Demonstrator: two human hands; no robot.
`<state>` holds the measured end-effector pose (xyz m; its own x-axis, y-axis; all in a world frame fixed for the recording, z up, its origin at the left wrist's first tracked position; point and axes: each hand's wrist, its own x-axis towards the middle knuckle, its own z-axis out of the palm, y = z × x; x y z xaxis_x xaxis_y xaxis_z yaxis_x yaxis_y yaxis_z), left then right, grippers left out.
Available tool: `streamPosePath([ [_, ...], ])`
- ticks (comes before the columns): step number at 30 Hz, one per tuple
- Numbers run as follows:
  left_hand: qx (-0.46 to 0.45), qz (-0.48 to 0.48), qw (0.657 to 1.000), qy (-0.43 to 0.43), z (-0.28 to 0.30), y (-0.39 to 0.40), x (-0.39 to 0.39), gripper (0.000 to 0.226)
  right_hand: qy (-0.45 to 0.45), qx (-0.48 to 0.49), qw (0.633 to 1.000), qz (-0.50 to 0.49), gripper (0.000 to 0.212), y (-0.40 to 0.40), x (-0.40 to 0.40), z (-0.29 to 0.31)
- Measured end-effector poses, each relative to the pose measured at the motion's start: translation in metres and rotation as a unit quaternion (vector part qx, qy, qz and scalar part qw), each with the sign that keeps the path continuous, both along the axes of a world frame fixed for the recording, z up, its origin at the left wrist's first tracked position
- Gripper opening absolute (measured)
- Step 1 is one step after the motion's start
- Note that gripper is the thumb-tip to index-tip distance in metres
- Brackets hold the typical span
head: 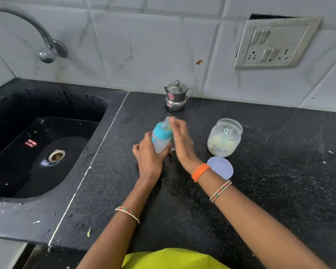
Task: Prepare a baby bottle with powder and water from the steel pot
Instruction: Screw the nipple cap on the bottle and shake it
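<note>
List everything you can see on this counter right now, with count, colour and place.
baby bottle: 1, clear with teal collar, tilted, held above counter
steel pot: 1, silver, lidded, by back wall
powder jar: 1, clear, open, right of hands
jar lid: 1, pale lilac, flat before jar
sink: 1, black, left
tap: 1, chrome, above sink
socket panel: 1, white, wall
left hand: gripping bottle
right hand: open, beside the nipple

My black speckled counter carries a lidded steel pot near the wall. A powder jar stands open, its round lid lying flat just beside it.
</note>
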<state>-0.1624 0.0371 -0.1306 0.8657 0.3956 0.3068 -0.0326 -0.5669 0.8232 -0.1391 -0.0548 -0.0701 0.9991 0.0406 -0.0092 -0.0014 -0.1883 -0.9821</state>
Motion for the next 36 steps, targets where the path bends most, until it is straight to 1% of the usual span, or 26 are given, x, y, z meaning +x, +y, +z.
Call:
streamPosePath([
  [1, -0.003, 0.017, 1.000, 0.005, 0.000, 0.003, 0.000, 0.037, -0.016, 0.022, 0.999, -0.036, 0.051, -0.006, 0.005, -0.004],
  [2, -0.002, 0.033, 0.999, 0.012, -0.003, 0.005, 0.000, 0.037, -0.045, 0.013, 0.996, -0.075, 0.046, -0.013, 0.010, -0.006],
  [4, 0.016, 0.049, 0.998, 0.030, -0.012, 0.005, 0.001, 0.046, -0.108, -0.087, 0.984, -0.115, 0.039, -0.027, 0.022, -0.016],
  [5, 0.029, 0.052, 0.997, 0.044, -0.015, 0.005, 0.001, 0.053, -0.123, -0.154, 0.974, -0.109, 0.041, -0.032, 0.027, -0.021],
  [7, 0.068, 0.060, 0.994, 0.060, -0.020, 0.006, 0.002, 0.068, -0.132, -0.267, 0.952, -0.063, 0.046, -0.040, 0.036, -0.036],
  [9, 0.094, 0.059, 0.991, 0.068, -0.024, 0.009, 0.002, 0.079, -0.142, -0.343, 0.928, -0.010, 0.045, -0.040, 0.040, -0.046],
  [10, 0.097, 0.057, 0.991, 0.074, -0.026, 0.011, 0.002, 0.081, -0.145, -0.365, 0.920, 0.010, 0.045, -0.040, 0.042, -0.049],
  [12, 0.096, 0.055, 0.991, 0.080, -0.027, 0.013, 0.001, 0.080, -0.140, -0.372, 0.917, 0.029, 0.043, -0.036, 0.046, -0.050],
  [16, 0.100, 0.062, 0.989, 0.085, -0.027, 0.010, 0.001, 0.077, -0.149, -0.401, 0.904, 0.007, 0.034, -0.034, 0.050, -0.046],
  [17, 0.100, 0.062, 0.989, 0.085, -0.027, 0.010, 0.002, 0.077, -0.150, -0.397, 0.906, -0.002, 0.033, -0.033, 0.050, -0.044],
  [18, 0.098, 0.061, 0.990, 0.086, -0.028, 0.011, 0.002, 0.076, -0.154, -0.372, 0.915, -0.016, 0.033, -0.031, 0.048, -0.039],
  [19, 0.096, 0.060, 0.990, 0.085, -0.029, 0.011, 0.002, 0.075, -0.171, -0.328, 0.929, -0.039, 0.033, -0.028, 0.045, -0.032],
  [21, 0.090, 0.054, 0.991, 0.083, -0.029, 0.012, 0.003, 0.072, -0.242, -0.206, 0.944, -0.090, 0.034, -0.018, 0.033, -0.008],
  [23, 0.081, 0.050, 0.992, 0.080, -0.030, 0.012, 0.003, 0.069, -0.328, -0.108, 0.934, -0.094, 0.034, -0.008, 0.018, 0.016],
  [24, 0.076, 0.046, 0.993, 0.079, -0.031, 0.012, 0.003, 0.068, -0.366, -0.096, 0.922, -0.081, 0.034, -0.003, 0.009, 0.025],
  [25, 0.070, 0.042, 0.994, 0.077, -0.031, 0.012, 0.003, 0.067, -0.396, -0.107, 0.910, -0.063, 0.034, 0.002, 0.002, 0.031],
  [27, 0.061, 0.037, 0.995, 0.075, -0.030, 0.012, 0.002, 0.067, -0.414, -0.162, 0.895, -0.024, 0.033, 0.010, -0.008, 0.031],
  [29, 0.052, 0.031, 0.995, 0.075, -0.026, 0.012, 0.000, 0.069, -0.396, -0.205, 0.895, 0.008, 0.032, 0.015, -0.010, 0.023],
  [31, 0.043, 0.020, 0.996, 0.073, -0.024, 0.012, -0.001, 0.069, -0.367, -0.223, 0.903, 0.029, 0.032, 0.015, -0.009, 0.013],
  [36, 0.054, 0.015, 0.995, 0.087, -0.025, 0.013, -0.001, 0.071, -0.333, -0.264, 0.905, 0.037, 0.029, 0.015, -0.008, 0.000],
])
